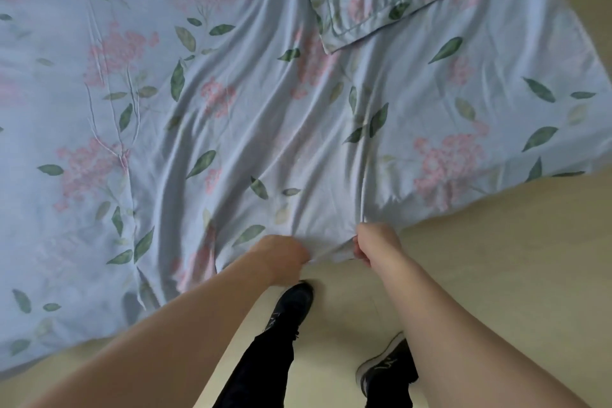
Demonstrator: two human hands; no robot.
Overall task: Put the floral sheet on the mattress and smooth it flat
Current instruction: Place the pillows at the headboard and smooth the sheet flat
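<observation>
The light blue floral sheet (251,103), printed with pink blossoms and green leaves, is spread over the mattress, which it hides fully. Long creases run from the near edge up across the middle. My left hand (281,258) grips the sheet's near edge, and my right hand (374,243) grips the same edge a short way to the right. The cloth between them is bunched and pulled tight toward me. A corner of the sheet (397,7) lies folded back on itself at the top right.
Pale beige floor (496,258) lies in front of the bed and to its right. My legs in black trousers and dark shoes (294,305) stand close to the near edge.
</observation>
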